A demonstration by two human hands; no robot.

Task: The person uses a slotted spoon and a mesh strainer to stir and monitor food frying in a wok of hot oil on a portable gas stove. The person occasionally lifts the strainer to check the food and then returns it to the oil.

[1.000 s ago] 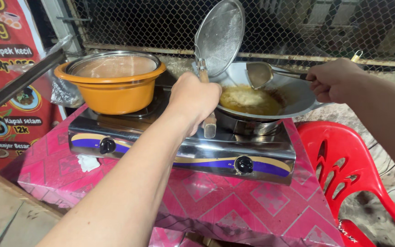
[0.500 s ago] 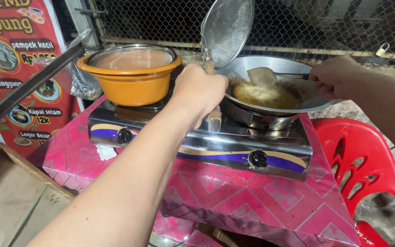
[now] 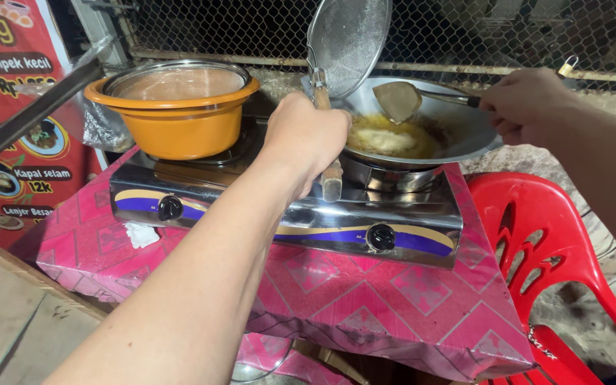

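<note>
A: Strainer status?
B: We hold the mesh strainer (image 3: 348,39) upright at upper centre, beside the wok (image 3: 458,132); our left hand (image 3: 306,135) is closed round its wooden handle.
A: Right side?
B: Our right hand (image 3: 525,103) grips the ladle (image 3: 401,100) over the oil; the orange pot (image 3: 176,117) sits upper left on the stove (image 3: 286,214); red chair (image 3: 550,235) at right.

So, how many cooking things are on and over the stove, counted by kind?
Wok: 1
Orange pot: 1
Metal bowl set in the pot: 1
Mesh skimmer, in the left hand: 1
Spatula, in the right hand: 1
Total: 5
</note>
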